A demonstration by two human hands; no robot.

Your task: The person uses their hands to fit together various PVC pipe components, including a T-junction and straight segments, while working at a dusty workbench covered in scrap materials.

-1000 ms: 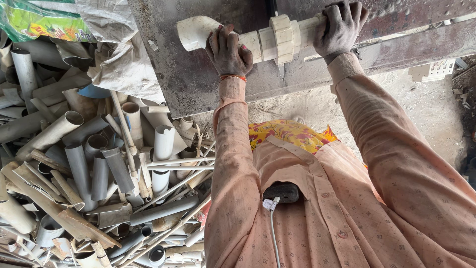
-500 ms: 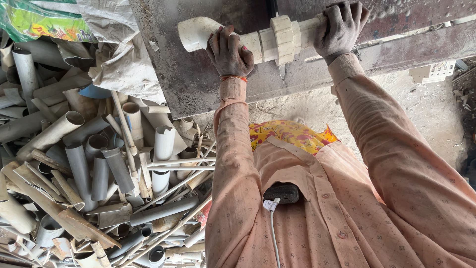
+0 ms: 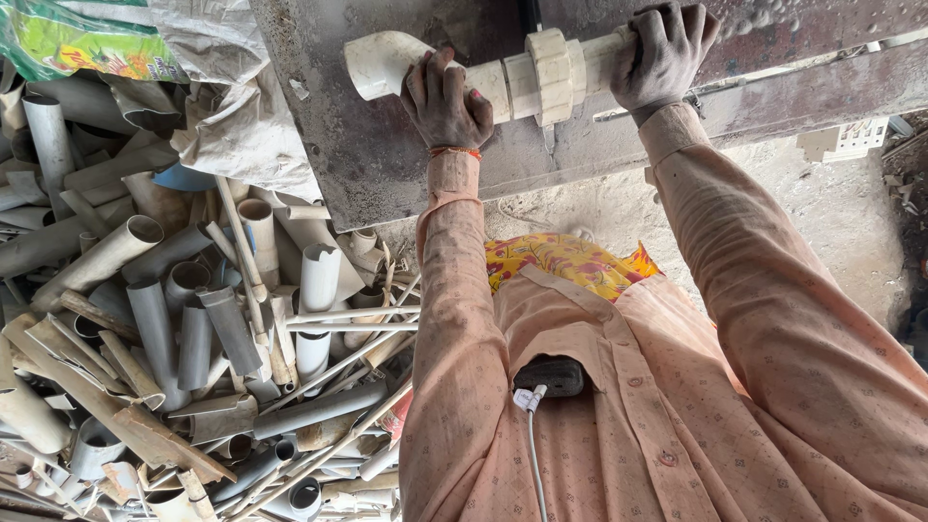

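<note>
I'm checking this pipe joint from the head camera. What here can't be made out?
- Pipe under the left hand and right hand: the grip covers it.
- Pipe's right end: hidden behind the right hand.
- Scrap pipe pile: cut off by the left and bottom edges.
- Cable: runs off the bottom edge.

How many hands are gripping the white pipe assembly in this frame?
2. The left hand grips the white pipe assembly beside its elbow end; the right hand grips it on the far side of the ribbed coupling. No other hands show.
</note>
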